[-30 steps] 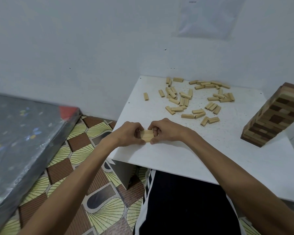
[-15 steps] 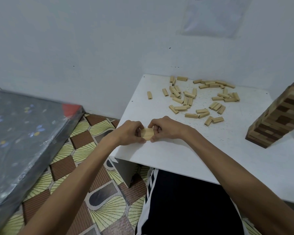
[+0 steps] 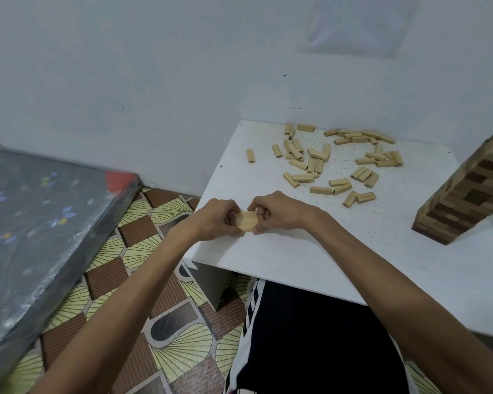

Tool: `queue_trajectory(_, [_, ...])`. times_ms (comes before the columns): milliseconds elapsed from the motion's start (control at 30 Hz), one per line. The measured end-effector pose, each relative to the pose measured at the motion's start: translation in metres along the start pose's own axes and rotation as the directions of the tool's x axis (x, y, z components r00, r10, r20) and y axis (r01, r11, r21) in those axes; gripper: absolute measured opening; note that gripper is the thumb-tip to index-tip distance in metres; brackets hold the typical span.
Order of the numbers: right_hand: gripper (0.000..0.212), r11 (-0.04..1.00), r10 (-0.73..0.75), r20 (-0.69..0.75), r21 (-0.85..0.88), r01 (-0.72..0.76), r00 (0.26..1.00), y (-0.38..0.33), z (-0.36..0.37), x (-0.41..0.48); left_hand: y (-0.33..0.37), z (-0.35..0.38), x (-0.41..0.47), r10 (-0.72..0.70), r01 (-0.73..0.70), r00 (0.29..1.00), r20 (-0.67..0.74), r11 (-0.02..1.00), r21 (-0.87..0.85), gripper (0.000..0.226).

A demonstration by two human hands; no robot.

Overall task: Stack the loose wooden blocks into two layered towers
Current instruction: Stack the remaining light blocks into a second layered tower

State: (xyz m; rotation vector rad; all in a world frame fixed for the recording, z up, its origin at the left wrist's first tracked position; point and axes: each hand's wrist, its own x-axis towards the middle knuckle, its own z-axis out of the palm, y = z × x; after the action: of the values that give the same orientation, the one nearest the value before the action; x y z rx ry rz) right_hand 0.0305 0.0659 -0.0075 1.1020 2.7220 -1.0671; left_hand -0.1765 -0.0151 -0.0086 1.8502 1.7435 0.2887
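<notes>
A small set of pale wooden blocks [image 3: 246,220] lies side by side near the front left corner of the white table [image 3: 296,257]. My left hand [image 3: 214,220] grips its left end and my right hand [image 3: 279,213] grips its right end, fingers curled around it. Several loose pale blocks [image 3: 336,163] lie scattered at the back of the table. A tall tower of dark and light blocks [image 3: 467,191] stands at the right, cut off by the frame edge.
The table stands in a corner against white walls. A dark wrapped mattress [image 3: 32,223] lies at the left on the patterned floor [image 3: 154,308]. My lap in black shorts [image 3: 310,342] sits under the table's front edge.
The hands stay on the blocks between them, with only slight finger shifts. The view has drifted a little, so the table appears further right.
</notes>
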Motion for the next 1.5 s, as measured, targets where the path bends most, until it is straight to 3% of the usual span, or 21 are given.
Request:
queue_trajectory(533, [0.060,0.992,0.038,0.029,-0.118,-0.034,0.999,-0.0091,-0.0010,-0.0009,-0.0016,0.0047,-0.0008,-0.013,0.013,1.000,-0.018,1.000,0.004,0.055])
queue_trajectory(767, [0.068,0.996,0.024,0.025,-0.085,-0.022,0.999,-0.0062,0.0001,-0.0018,-0.0025,0.0052,-0.0017,-0.005,0.005,1.000,-0.029,1.000,0.004,0.055])
queue_trajectory(1500, [0.055,0.997,0.014,0.029,-0.072,-0.012,0.999,-0.0082,-0.0020,-0.0030,-0.0049,0.0073,-0.0013,-0.007,0.006,0.999,-0.051,1.000,-0.021,0.048])
